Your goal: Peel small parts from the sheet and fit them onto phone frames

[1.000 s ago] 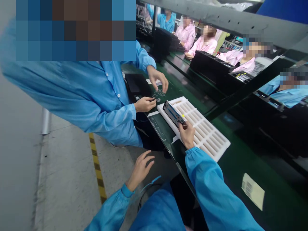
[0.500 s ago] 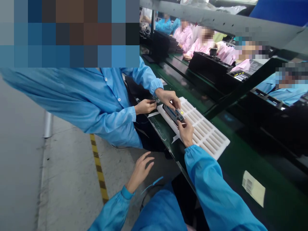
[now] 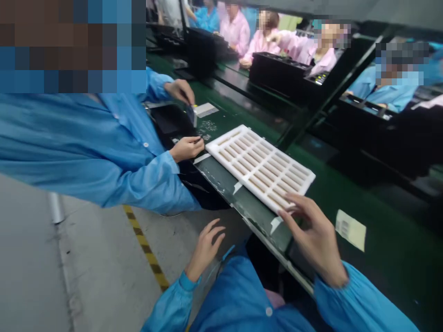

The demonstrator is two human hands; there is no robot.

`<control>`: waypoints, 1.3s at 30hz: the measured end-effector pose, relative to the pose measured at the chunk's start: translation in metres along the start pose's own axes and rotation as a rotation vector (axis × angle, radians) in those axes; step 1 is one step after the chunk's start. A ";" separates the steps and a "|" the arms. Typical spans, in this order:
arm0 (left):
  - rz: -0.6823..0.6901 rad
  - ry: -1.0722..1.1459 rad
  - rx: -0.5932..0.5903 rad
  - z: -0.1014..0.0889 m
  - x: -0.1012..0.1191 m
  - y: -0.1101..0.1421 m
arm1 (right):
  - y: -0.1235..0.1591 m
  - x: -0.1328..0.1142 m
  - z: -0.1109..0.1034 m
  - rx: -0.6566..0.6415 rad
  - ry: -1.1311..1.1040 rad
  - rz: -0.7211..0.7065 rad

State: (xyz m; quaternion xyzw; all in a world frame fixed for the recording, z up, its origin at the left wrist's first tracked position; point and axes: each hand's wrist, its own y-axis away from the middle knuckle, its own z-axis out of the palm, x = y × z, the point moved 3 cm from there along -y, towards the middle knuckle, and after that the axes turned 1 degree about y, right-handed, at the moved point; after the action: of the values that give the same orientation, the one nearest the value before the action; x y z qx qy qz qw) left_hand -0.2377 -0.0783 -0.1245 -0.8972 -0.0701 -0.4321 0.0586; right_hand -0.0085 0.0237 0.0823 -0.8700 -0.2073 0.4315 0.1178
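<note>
My right hand (image 3: 313, 233) is at the near right corner of a white slotted tray (image 3: 246, 177). Its thumb and fingers are apart around that corner, and I cannot tell whether they touch it. No item shows in this hand. My left hand (image 3: 206, 246) hovers over my lap, below the bench edge, fingers spread and holding nothing. Beyond the tray's far left end, a co-worker's hand (image 3: 182, 92) holds a flat dark device (image 3: 191, 115) on its edge. The co-worker's other hand (image 3: 188, 148) is closed in a pinch beside the tray, its content hidden.
The tray lies on a dark green bench (image 3: 387, 286). A pale yellow label (image 3: 350, 229) is right of it, and a white barcode label (image 3: 206, 109) lies near the co-worker. Small bits (image 3: 208, 125) are scattered there. Black fixtures (image 3: 277, 78) and other people line the far side.
The dark device left my right hand and the tray, and is now with the co-worker. My right hand moved back to the tray's near corner. My left hand stayed much the same.
</note>
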 end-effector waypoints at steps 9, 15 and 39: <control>0.412 0.067 0.024 0.051 0.075 -0.002 | 0.188 0.140 -0.206 0.363 0.646 0.514; 0.759 0.183 0.083 0.078 0.166 0.006 | 0.275 0.240 -0.325 0.618 0.821 0.932; -0.056 1.024 -0.943 0.324 0.419 0.040 | 0.260 0.191 -0.302 0.965 -0.137 0.751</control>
State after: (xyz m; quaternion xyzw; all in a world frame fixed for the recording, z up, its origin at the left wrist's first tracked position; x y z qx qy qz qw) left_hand 0.2763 -0.0329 0.0006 -0.5082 0.1385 -0.7865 -0.3225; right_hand 0.4034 -0.1266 0.0295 -0.7025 0.3246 0.5438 0.3246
